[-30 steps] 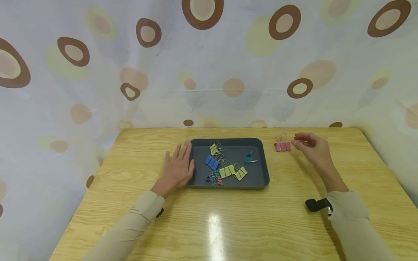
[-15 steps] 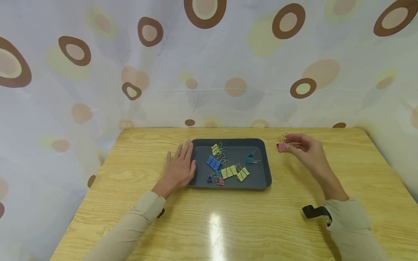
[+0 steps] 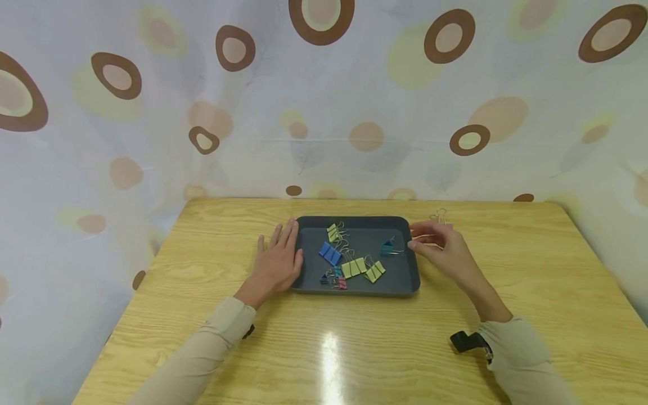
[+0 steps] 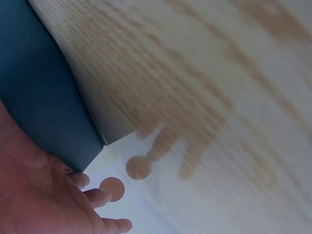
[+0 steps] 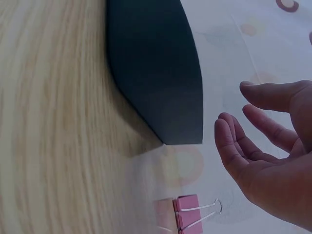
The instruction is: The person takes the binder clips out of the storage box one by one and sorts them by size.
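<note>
Pale wooden tabletop [image 3: 379, 349] | dark-grey rectangular tray [image 3: 397, 275] | left hand [image 3: 276, 262] straight-fingered alongside, probably steadying | right hand [image 3: 444, 252] opposite, digits apart

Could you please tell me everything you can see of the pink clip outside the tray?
The pink clip has a smooth pink body, apparently metal, and two silvery wire loops. It stands on the wooden table, loops pointing up, to the right of the tray and apart from it. In the head view, the right hand hides most of its body; the right wrist view shows that hand not touching it, though the frame cuts off part of the clip.
</note>
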`<state>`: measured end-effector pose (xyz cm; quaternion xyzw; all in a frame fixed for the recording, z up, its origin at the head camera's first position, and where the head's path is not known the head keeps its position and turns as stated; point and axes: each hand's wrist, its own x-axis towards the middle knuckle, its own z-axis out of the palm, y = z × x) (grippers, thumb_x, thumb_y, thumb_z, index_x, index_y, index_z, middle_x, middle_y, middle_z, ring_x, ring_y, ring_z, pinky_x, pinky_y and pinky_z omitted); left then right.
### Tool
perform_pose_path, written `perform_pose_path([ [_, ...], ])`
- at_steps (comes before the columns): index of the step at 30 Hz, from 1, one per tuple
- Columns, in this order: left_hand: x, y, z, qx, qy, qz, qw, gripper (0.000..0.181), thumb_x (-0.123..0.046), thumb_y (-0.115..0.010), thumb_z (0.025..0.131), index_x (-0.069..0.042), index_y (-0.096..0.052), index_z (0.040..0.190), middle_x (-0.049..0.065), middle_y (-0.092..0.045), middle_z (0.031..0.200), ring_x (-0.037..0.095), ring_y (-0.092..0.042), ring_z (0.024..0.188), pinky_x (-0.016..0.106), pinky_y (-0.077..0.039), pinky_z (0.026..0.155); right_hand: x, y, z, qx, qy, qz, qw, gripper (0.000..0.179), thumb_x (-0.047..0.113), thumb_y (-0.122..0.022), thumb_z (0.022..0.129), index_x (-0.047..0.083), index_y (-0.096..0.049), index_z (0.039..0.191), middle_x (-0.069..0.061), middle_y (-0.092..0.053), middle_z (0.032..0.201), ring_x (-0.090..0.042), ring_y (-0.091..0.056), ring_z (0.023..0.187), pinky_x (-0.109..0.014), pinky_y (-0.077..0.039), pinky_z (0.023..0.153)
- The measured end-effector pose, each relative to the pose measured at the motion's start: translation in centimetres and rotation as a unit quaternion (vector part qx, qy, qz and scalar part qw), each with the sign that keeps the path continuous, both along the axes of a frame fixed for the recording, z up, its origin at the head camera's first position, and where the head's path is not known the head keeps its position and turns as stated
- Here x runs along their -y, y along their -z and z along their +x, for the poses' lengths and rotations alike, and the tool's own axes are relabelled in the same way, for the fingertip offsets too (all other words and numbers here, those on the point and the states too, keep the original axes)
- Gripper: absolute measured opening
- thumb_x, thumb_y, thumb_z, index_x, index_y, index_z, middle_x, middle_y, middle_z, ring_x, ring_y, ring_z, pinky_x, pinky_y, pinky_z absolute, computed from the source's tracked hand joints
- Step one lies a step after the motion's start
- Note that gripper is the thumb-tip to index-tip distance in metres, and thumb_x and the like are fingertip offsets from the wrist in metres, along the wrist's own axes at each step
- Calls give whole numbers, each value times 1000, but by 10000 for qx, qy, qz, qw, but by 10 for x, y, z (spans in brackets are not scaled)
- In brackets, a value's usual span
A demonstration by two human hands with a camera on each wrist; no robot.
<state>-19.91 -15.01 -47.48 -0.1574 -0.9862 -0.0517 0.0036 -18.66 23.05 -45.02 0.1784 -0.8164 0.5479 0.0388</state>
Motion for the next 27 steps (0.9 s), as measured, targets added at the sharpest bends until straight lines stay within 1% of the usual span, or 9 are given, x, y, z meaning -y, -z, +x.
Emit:
perform_pose_path([
  [4, 1, -2, 0, -13, 4, -20, 10000, 65, -33, -35, 110, -6, -11, 166, 8, -10, 172, 35, -18, 155, 69, -19, 117, 12, 2, -1, -61, -162, 26, 9998, 35, 1, -69, 97, -7, -63, 130, -29, -63, 120, -18, -67, 100, -16, -54, 84],
  [6, 0, -2, 0, -19, 18, -11, 10000, 66, -33, -34, 111, -6, -11, 166, 8, -10, 172, 35, -18, 155, 69, -18, 117, 17, 3, -2, -114, -97, 180, 9997, 34, 0, -71, 95, -8, -64, 128, -28, -64, 118, -23, -68, 98, -16, -54, 83],
  [8, 0, -1, 0, -5, 21, -22, 10000, 66, -34, -33, 111, -6, -10, 166, 8, -9, 172, 35, -18, 156, 69, -18, 117, 22, 3, -2, -189, -17, 452, 9988, 33, 0, -72, 94, -7, -65, 126, -26, -66, 116, -27, -69, 96, -18, -55, 81],
  [10, -1, 0, -1, 12, 30, -44, 10000, 66, -35, -32, 111, -6, -9, 166, 8, -9, 172, 35, -17, 156, 69, -17, 117, 26, 3, -3, -370, 43, 792, 9962, 32, -1, -73, 93, -5, -67, 124, -23, -69, 113, -30, -69, 94, -22, -57, 80],
  [13, -1, -1, 0, 16, 14, -58, 10000, 66, -34, -32, 111, -6, -10, 166, 8, -9, 172, 35, -17, 156, 69, -18, 117, 32, 1, -6, -530, 7, 1194, 9914, 32, -3, -74, 91, -5, -68, 122, -21, -70, 111, -31, -69, 92, -34, -60, 79],
  [16, -1, -2, 1, 9, -9, -26, 10000, 66, -34, -33, 111, -5, -10, 165, 9, -9, 172, 35, -18, 156, 69, -18, 117, 37, -1, -9, -464, -137, 1517, 9872, 34, -3, -74, 91, -6, -66, 124, -21, -69, 112, -32, -69, 95, -44, -59, 81],
  [19, -1, -2, 1, 3, 2, 11, 10000, 66, -34, -33, 111, -5, -11, 165, 9, -10, 172, 35, -19, 155, 68, -18, 117, 41, 0, -12, -322, -295, 1852, 9817, 35, -2, -74, 91, -8, -65, 125, -22, -67, 112, -34, -69, 97, -48, -58, 84],
  [23, 0, -2, 1, -6, 8, 44, 10000, 66, -34, -34, 110, -5, -11, 165, 9, -10, 172, 35, -19, 155, 69, -18, 117, 47, 3, -16, -285, -391, 2123, 9760, 32, -2, -75, 91, -6, -67, 122, -19, -65, 110, -35, -69, 97, -49, -58, 84],
  [27, 0, -1, 2, 16, -19, 29, 10000, 66, -34, -34, 111, -6, -10, 165, 9, -9, 172, 35, -19, 155, 68, -18, 117, 53, 7, -19, -325, -368, 2335, 9711, 28, -2, -75, 90, -3, -70, 118, -16, -65, 104, -32, -69, 92, -47, -58, 81],
])
